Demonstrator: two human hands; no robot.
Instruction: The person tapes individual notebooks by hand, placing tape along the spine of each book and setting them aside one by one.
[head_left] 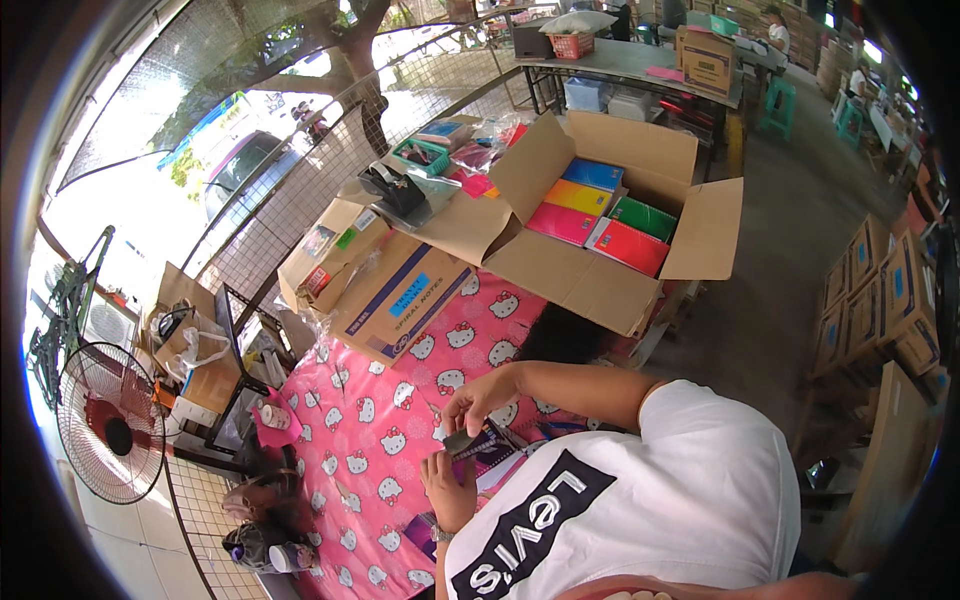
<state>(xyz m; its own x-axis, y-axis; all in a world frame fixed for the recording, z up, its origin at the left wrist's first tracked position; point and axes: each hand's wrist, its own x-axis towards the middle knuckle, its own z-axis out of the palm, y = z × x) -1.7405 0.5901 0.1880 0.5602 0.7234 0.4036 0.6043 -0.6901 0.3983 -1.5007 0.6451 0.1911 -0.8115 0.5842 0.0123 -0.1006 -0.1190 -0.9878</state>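
My right hand (482, 397) reaches across from the right with its fingers bent down, closed on a small dark flat piece (459, 441). I cannot make out what kind of thing the piece is. Just below it, my left hand (446, 488), with a watch at the wrist, is closed at the edge of a purple notebook (490, 452). The notebook lies in front of my chest, partly hidden by my hands and shirt. Another purple item (421, 532) lies on the pink patterned table cover (345, 480) beside my left wrist.
Ahead stands an open carton (600, 282) with colourful spiral notebooks (630, 247). Left of it are a second carton (410, 300), a black tape dispenser (398, 190) and a green basket (420, 157). A fan (118, 437) stands at far left, stacked cartons (880, 295) at right.
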